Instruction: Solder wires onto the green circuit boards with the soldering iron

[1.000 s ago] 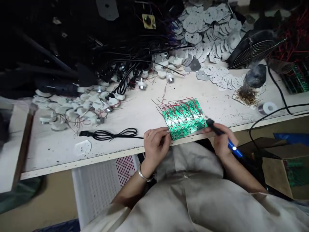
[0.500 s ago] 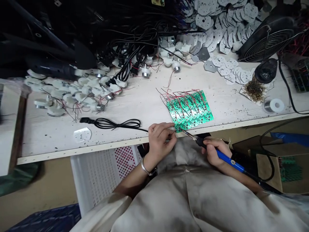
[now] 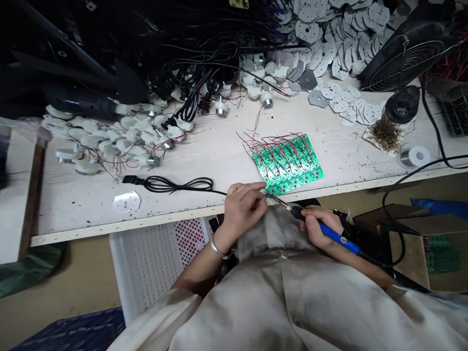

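My right hand (image 3: 321, 225) grips a blue soldering iron (image 3: 338, 237), its metal tip pointing left at the near left corner of a green circuit board (image 3: 292, 170). Red and black wires stand up from the board. At that same corner my left hand (image 3: 244, 204) is closed in a pinch on a black cable (image 3: 218, 192). A small whitish end shows at its fingertips, close to the iron's tip; whether they touch I cannot tell. Left of the hand, the cable runs to a tied bundle (image 3: 179, 185) with a black plug.
White-and-metal motors (image 3: 124, 139) with thin wires lie heaped at left. A solder spool (image 3: 415, 157), a black fan (image 3: 405, 56) and stacked grey plates (image 3: 340, 44) are at right. Below the bench edge stand a white plastic basket (image 3: 146, 273) and a cardboard box (image 3: 411, 258).
The soldering iron and my right hand have shifted a little to the left, the tip moving to the board's corner by my left fingertips. The iron's cord now loops higher at right.
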{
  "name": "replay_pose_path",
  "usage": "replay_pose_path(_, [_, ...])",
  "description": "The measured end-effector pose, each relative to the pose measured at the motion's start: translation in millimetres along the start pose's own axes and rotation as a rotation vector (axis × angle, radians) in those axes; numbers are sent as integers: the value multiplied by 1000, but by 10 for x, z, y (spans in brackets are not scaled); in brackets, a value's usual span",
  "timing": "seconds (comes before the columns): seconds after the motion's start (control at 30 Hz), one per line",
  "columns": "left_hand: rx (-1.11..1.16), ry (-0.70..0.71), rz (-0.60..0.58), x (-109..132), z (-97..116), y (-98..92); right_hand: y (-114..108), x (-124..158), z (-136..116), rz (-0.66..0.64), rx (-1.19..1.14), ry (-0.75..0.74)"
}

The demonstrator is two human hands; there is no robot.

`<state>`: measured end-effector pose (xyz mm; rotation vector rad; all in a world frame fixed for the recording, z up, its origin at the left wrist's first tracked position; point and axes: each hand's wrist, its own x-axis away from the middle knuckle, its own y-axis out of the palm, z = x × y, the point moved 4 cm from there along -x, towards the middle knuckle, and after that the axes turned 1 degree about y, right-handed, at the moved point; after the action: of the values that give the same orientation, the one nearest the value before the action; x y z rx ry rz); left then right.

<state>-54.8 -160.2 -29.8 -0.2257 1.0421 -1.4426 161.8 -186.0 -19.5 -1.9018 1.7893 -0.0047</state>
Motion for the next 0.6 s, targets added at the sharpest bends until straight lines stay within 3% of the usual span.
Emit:
replay_pose_path(0.2, [-1, -63, -65, -2, -26, 11, 42, 60, 87, 56, -44, 113])
replay_pose_path(0.4, [-17, -26, -40, -4, -16, 5, 100, 149, 210, 61, -150, 214])
replay_pose_path(0.6, [-16, -68, -69, -14, -26, 11, 108, 154, 223, 147, -234, 213])
